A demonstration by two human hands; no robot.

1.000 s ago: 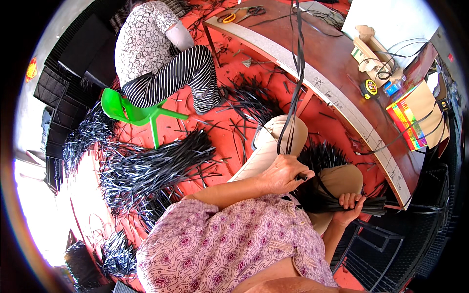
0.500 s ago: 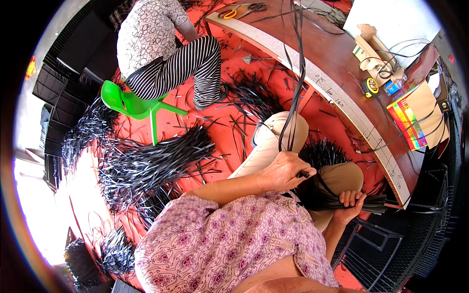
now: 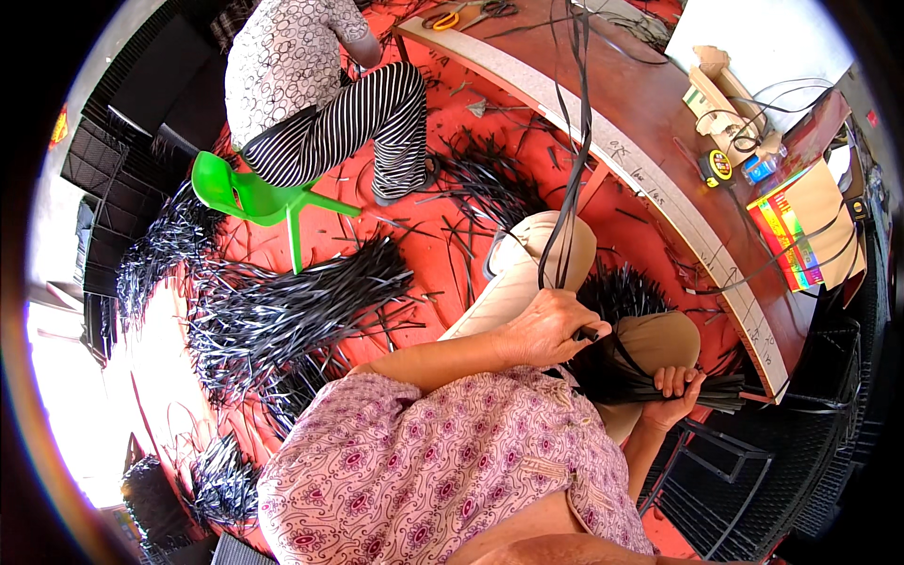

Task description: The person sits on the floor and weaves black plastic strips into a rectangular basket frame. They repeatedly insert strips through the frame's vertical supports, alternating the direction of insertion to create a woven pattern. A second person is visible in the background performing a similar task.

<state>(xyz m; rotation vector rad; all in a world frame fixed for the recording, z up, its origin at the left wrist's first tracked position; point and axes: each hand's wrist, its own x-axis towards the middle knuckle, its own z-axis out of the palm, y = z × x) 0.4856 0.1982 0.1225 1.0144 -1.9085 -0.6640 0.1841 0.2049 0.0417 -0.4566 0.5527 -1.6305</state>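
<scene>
My left hand (image 3: 554, 328) is closed in a fist above my knees, gripping black plastic strips (image 3: 568, 221) that run up past the table edge to the top of the view. To its right, my right hand (image 3: 672, 395) wraps its fingers round a bundle of black strips (image 3: 617, 379) lying across my lap. The bundle's loose ends (image 3: 723, 392) stick out beyond that hand. The near end of the bundle, under my left hand, is partly hidden.
A curved-looking red-brown table (image 3: 650, 141) holds scissors (image 3: 443, 20), a tape measure (image 3: 716, 168) and cardboard boxes (image 3: 815, 226). Heaps of cut black strips (image 3: 292, 311) lie on the red floor. A co-worker (image 3: 292, 75) sits on a green chair (image 3: 268, 202). Black woven furniture (image 3: 800, 443) stands at right.
Both my hands keep their hold in nearly the same place. The co-worker's forearm and hand have shifted slightly, and the hanging strips sway a little.
</scene>
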